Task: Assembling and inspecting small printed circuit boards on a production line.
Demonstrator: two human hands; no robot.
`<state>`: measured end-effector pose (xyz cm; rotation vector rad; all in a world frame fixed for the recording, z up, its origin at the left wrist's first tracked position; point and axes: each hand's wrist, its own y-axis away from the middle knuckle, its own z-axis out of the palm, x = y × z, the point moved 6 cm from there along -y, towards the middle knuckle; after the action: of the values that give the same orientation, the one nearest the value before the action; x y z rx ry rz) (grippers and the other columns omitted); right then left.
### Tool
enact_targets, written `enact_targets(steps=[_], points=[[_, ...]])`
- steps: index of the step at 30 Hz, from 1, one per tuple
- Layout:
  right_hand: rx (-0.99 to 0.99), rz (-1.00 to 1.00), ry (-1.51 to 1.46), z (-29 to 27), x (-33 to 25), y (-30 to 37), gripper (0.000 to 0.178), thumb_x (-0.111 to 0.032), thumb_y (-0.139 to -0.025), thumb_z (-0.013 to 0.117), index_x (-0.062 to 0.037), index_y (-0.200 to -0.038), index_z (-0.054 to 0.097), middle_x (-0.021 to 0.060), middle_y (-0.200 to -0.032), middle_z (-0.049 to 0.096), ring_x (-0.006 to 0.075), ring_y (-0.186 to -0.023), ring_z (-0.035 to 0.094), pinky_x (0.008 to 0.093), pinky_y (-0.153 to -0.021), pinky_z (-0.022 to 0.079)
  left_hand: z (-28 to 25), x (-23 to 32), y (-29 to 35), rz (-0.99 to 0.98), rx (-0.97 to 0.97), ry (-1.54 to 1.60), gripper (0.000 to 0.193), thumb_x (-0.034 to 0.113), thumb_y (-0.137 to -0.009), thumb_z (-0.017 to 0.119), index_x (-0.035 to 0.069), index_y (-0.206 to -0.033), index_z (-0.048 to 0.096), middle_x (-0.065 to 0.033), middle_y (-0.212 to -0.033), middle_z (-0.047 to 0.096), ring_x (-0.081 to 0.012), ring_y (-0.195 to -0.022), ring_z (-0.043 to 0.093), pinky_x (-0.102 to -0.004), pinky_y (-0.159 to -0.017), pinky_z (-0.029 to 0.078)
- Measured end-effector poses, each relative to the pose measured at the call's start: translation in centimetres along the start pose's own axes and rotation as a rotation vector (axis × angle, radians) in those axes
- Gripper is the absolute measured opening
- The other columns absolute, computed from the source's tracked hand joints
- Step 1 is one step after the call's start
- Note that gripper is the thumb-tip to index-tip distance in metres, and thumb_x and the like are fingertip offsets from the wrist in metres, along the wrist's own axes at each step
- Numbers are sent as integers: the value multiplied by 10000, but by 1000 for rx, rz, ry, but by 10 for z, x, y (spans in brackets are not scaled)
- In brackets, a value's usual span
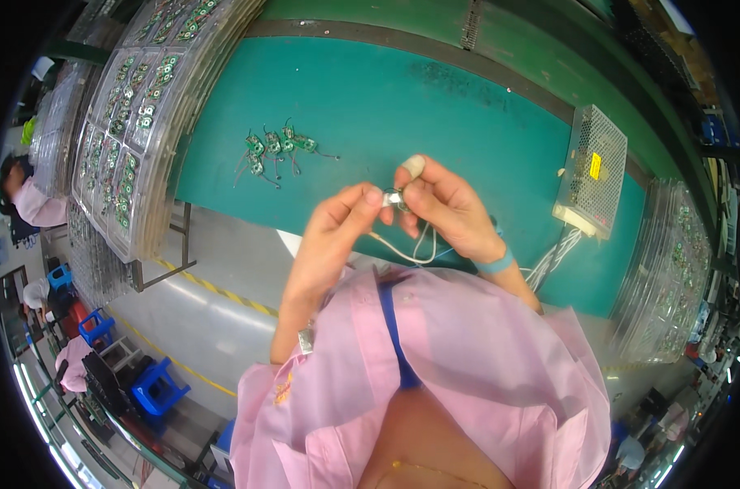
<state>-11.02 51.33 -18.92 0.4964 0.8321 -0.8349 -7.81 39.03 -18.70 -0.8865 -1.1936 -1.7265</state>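
Above the near edge of the green mat, my two hands meet fingertip to fingertip. My left hand pinches one side of a small part with a white, shiny face. My right hand grips its other side between thumb and fingers; a pale finger cot covers one fingertip, and a blue band circles the wrist. The fingers hide much of the part, so its exact kind is unclear. A white cable loops below the hands. Farther left, several small green circuit boards with thin wires lie in a loose group.
Stacked clear trays of circuit boards rise along the left side; another tray stack stands at the right. A perforated metal power supply with white wires sits on the green mat. Blue stools and co-workers are at the lower left.
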Motion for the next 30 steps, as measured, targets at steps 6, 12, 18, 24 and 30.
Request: enact_targets(steps=[6,12,18,24,30], points=[[-102,100,225,-1,-3,1,133,-161,-944,517,-46,-1009,511,18,-804,519,81,-634,482,181,-579,402,-8,-1,3,4,-52,-108,241,244,-951,491,61,-834,594,10,-790,552,-67,-730,428,-184,-686,350],[-106,142,394,0,-12,0,156,-178,-959,479,-42,-1020,522,22,-854,536,93,-673,487,195,-634,400,-9,1,2,35,-77,-121,211,228,-953,492,63,-865,589,17,-771,547,-57,-715,447,-171,-668,363],[-47,-38,491,-6,-33,0,203,-211,-971,446,-41,-1001,553,13,-852,540,100,-706,491,214,-679,400,-6,-2,0,15,-90,21,196,230,-953,494,66,-894,585,25,-761,547,-40,-701,464,-155,-658,370],[-225,256,476,9,-14,4,231,-205,-973,422,-47,-882,564,15,-740,553,93,-622,439,211,-616,392,-7,-3,-2,-65,23,-34,269,278,-955,494,17,-956,560,16,-701,510,-56,-621,412,-168,-587,339],[-28,51,-248,14,-2,11,316,-244,-989,404,-59,-753,505,36,-629,494,128,-570,449,235,-559,384,3,-4,-16,-16,-207,224,243,274,-953,499,39,-928,556,25,-662,474,-58,-561,365,-176,-523,295]])
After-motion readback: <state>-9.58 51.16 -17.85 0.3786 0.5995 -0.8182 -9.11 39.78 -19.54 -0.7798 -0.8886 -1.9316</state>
